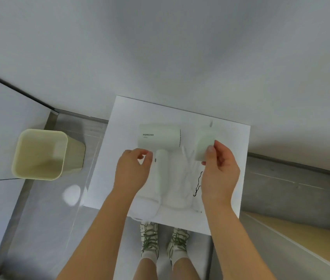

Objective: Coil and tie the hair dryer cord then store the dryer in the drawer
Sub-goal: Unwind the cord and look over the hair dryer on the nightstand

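Note:
A pale green hair dryer lies on the white cabinet top, barrel across the back, handle pointing toward me. Its white cord lies in a blurred heap right of the handle. My left hand sits at the handle's left side, thumb and forefinger curled together against it; whether it holds anything is unclear. My right hand pinches a pale green nozzle piece just right of the barrel. A thin black tie lies beside that hand. No drawer shows.
A cream waste bin stands on the grey floor to the left. The white wall runs behind the cabinet. My shoes show below the cabinet's front edge. A wooden surface lies at the lower right.

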